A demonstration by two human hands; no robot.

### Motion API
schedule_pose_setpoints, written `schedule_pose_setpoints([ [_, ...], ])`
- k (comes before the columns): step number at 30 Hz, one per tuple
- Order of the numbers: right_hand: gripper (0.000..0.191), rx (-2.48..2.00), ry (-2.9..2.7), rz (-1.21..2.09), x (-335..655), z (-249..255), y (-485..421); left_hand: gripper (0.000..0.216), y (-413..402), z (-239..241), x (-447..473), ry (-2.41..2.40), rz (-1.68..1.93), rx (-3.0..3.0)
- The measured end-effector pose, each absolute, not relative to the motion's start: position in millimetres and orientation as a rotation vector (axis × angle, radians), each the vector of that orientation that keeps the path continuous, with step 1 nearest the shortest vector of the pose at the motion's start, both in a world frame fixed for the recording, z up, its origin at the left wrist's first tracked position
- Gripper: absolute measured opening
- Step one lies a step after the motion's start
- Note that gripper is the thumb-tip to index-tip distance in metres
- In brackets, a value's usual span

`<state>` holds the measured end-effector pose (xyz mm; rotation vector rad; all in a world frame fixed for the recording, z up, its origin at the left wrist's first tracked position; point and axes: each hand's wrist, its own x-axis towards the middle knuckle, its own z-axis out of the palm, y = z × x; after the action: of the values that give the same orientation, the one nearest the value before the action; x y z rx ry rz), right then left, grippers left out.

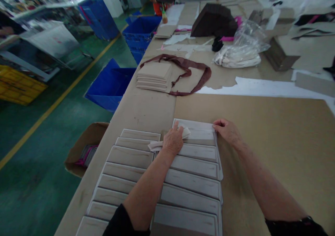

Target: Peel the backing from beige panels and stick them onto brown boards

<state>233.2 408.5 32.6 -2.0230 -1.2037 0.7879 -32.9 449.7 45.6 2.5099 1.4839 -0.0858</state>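
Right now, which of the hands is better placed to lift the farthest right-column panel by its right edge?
Right, I'd judge: the right hand has its fingertips at the right edge of that panel. The left hand sits farther left, with pale material under it.

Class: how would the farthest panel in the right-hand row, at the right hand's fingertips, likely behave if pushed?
The panel looks fairly stiff, lying flat with straight edges. It is probably light, since it appears thin. Pushed, it would likely slide rather than tip, because it lies low.
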Motion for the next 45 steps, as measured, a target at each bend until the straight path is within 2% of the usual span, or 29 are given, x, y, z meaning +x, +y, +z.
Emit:
schedule_pose_setpoints([
  [6, 0.019, -2.059, -1.188, 0.682, 227, 13, 413, 0.033, 452, 49, -33, 1.467, -0.146, 2.5],
  [26, 0.015, -2.241, -1.283, 0.656, 220, 22, 418, 0.03, 451, 49, -34, 1.472, -0.138, 2.51],
  [33, 0.036, -2.219, -1.424, 0.267, 203, 26, 417, 0.03, 451, 51, -34, 1.458, -0.144, 2.495],
  [35, 0.034, -2.076, -1.451, 0.325, 186, 30, 420, 0.033, 451, 52, -33, 1.459, -0.157, 2.478],
  [38, 0.023, -1.831, -1.529, 0.636, 161, 34, 426, 0.034, 451, 53, -33, 1.479, -0.156, 2.489],
  [40, 0.02, -1.835, -1.479, 0.791, 153, 33, 430, 0.034, 451, 52, -33, 1.483, -0.164, 2.498],
  [45, 0.019, -2.041, -1.273, 0.716, 179, 24, 423, 0.037, 452, 49, -36, 1.462, -0.125, 2.5],
])
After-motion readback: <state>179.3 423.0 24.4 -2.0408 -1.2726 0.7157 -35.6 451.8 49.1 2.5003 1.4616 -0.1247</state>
